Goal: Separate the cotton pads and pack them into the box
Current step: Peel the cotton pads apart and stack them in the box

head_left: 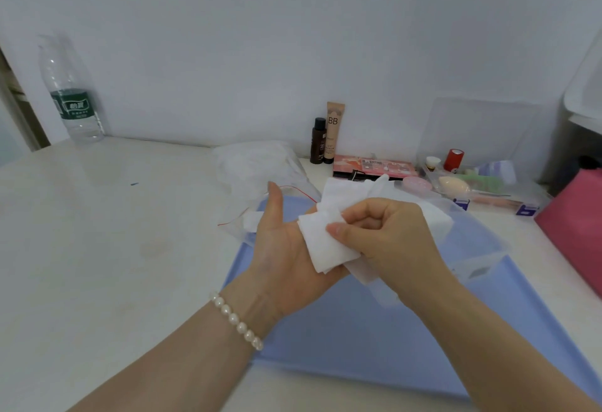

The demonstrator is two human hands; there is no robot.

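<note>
White table: both hands (right pinching) hold cotton pads

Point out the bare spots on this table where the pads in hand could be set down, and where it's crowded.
Bare: the wide white table between the water bottle and the plastic bag, and the near part of the blue mat between the forearms. Crowded: the back right, with the BB tube, palette and clear organizer.
</note>
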